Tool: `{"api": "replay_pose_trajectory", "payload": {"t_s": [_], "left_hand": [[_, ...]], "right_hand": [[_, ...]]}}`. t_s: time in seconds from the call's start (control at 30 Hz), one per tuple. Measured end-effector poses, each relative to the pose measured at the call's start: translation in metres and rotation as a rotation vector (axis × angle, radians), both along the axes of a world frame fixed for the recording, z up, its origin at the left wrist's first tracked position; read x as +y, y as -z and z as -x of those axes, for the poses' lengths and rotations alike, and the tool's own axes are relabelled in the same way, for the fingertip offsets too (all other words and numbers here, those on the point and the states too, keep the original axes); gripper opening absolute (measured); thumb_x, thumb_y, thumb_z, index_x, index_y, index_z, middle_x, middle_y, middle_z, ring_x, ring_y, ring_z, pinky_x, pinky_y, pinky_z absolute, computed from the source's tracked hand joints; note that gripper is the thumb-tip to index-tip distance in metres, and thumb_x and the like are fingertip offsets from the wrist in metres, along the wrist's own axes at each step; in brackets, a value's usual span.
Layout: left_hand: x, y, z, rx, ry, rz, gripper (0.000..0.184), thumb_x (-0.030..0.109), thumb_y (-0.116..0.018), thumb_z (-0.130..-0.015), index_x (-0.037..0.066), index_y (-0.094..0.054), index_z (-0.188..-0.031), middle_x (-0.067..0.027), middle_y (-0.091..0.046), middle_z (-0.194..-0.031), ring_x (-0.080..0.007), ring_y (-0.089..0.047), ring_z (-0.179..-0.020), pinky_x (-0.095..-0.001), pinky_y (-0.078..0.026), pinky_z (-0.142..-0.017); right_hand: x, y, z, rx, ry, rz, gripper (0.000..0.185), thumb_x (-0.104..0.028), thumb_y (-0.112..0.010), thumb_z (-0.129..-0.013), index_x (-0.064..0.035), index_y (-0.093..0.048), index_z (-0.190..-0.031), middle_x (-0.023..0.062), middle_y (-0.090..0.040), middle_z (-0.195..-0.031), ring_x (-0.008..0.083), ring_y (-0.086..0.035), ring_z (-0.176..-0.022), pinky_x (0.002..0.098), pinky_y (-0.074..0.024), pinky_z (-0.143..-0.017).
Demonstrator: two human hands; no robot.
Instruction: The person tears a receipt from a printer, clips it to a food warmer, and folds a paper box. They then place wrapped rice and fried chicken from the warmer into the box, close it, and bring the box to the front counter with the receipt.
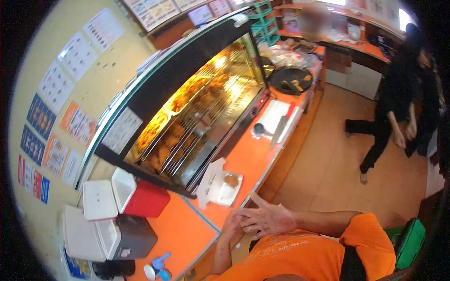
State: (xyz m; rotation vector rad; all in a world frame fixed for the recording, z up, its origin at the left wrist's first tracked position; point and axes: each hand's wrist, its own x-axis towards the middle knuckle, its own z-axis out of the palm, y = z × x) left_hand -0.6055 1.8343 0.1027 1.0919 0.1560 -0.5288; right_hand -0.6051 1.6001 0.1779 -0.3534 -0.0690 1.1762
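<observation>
The person in the orange T-shirt (300, 257) stood at the bright orange counter (251, 161), both hands meeting before the chest. The right hand (272, 219) was open, its fingers spread across the left hand (232, 229); with the left partly covered, I couldn't tell whether it was closed on anything. Just beyond them, on the counter, sat an open white card box (228, 195) with a round brown piece of food (231, 180) inside. Behind the box rose a black-framed, glass-fronted display case (173, 70), lit yellow over browned food on wire racks. Farther along, a broad steel knife with a red handle (280, 130) lay on a white board (271, 112), near a round black pan (280, 77).
</observation>
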Motion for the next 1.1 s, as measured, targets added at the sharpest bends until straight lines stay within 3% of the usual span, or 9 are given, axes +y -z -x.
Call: {"api": "replay_pose_trajectory", "payload": {"t_s": [0.13,0.27,0.37,0.57,0.63,0.7,0.87,0.93,1.1], "left_hand": [[0.011,0.007,0.009,0.014,0.052,-0.133,0.008,0.006,-0.059,-0.098,0.002,-0.06,-0.105,-0.0035,-0.063,-0.097,-0.0143,-0.061,-0.091,-0.0301,-0.052,-0.081],[0.049,0.032,0.012,-0.158,-0.011,-0.256,0.011,0.015,-0.065,-0.096,0.005,-0.063,-0.098,0.0007,-0.063,-0.088,-0.0088,-0.058,-0.079,-0.0253,-0.048,-0.072],[0.068,0.034,0.018,-0.029,-0.047,-0.254,0.005,0.009,-0.061,-0.098,0.004,-0.06,-0.098,0.0,-0.06,-0.089,-0.0098,-0.057,-0.08,-0.0255,-0.048,-0.075],[0.067,0.014,0.007,0.014,-0.334,-0.152,0.021,0.028,-0.057,-0.101,0.007,-0.056,-0.104,-0.0019,-0.06,-0.087,-0.0143,-0.06,-0.079,-0.03,-0.052,-0.071],[0.068,0.035,0.0,0.036,-0.538,-0.26,0.025,0.032,-0.052,-0.103,0.008,-0.055,-0.107,-0.0021,-0.06,-0.087,-0.0144,-0.06,-0.076,-0.0291,-0.052,-0.067],[0.077,0.068,-0.013,0.019,-0.533,-0.423,0.029,0.036,-0.053,-0.102,0.008,-0.055,-0.108,-0.0023,-0.062,-0.085,-0.0146,-0.061,-0.074,-0.0281,-0.051,-0.064],[0.06,0.119,-0.065,-0.101,-0.612,-0.73,0.034,0.038,-0.062,-0.094,0.006,-0.056,-0.102,-0.0063,-0.065,-0.08,-0.0217,-0.064,-0.07,-0.0343,-0.05,-0.062],[0.061,0.127,-0.085,-0.145,-0.483,-1.09,0.035,0.036,-0.067,-0.088,0.004,-0.054,-0.095,-0.0118,-0.065,-0.077,-0.0295,-0.066,-0.072,-0.0418,-0.05,-0.065],[0.081,0.147,-0.075,-0.124,-0.499,-1.127,0.035,0.035,-0.067,-0.088,0.004,-0.051,-0.091,-0.0156,-0.063,-0.076,-0.0359,-0.064,-0.075,-0.0461,-0.048,-0.069]], "right_hand": [[0.007,0.028,-0.009,0.075,-0.071,-0.153,0.069,-0.066,-0.028,-0.099,-0.0261,-0.028,-0.155,0.0009,-0.041,-0.149,0.0255,-0.049,-0.123,0.0435,-0.0423,-0.104],[0.011,-0.02,0.008,-0.091,0.182,0.025,0.065,-0.059,-0.034,-0.102,-0.022,-0.029,-0.155,0.0042,-0.043,-0.143,0.0235,-0.045,-0.13,0.0473,-0.0383,-0.11],[0.012,0.004,0.004,-0.255,-0.046,0.111,0.061,-0.053,-0.041,-0.103,-0.0219,-0.03,-0.154,0.004,-0.039,-0.148,0.0231,-0.044,-0.132,0.0483,-0.0359,-0.113],[0.025,0.024,-0.039,0.013,0.068,0.209,0.057,-0.051,-0.045,-0.101,-0.0186,-0.041,-0.148,0.005,-0.051,-0.134,0.0197,-0.053,-0.119,0.0466,-0.0429,-0.106],[0.034,0.057,-0.084,-0.122,0.109,-0.366,0.058,-0.053,-0.043,-0.101,-0.0149,-0.044,-0.146,0.0066,-0.055,-0.131,0.0221,-0.053,-0.121,0.0468,-0.0436,-0.106],[0.043,-0.016,-0.11,-0.213,0.442,0.151,0.049,-0.049,-0.042,-0.103,-0.0124,-0.05,-0.135,0.0086,-0.056,-0.13,0.0239,-0.057,-0.115,0.0425,-0.0484,-0.096],[0.089,-0.05,-0.178,-0.535,0.649,0.23,0.052,-0.043,-0.04,-0.105,-0.0096,-0.042,-0.145,0.0104,-0.048,-0.143,0.0253,-0.051,-0.126,0.0435,-0.041,-0.107],[0.115,-0.049,-0.202,-0.72,0.582,0.362,0.057,-0.046,-0.039,-0.105,-0.009,-0.037,-0.148,0.0111,-0.043,-0.149,0.0258,-0.047,-0.131,0.0437,-0.0391,-0.11],[0.18,-0.036,-0.248,-1.264,0.352,0.557,0.053,-0.037,-0.048,-0.105,-0.0061,-0.039,-0.147,0.0041,-0.049,-0.133,0.0143,-0.047,-0.12,0.0333,-0.0389,-0.105]]}}
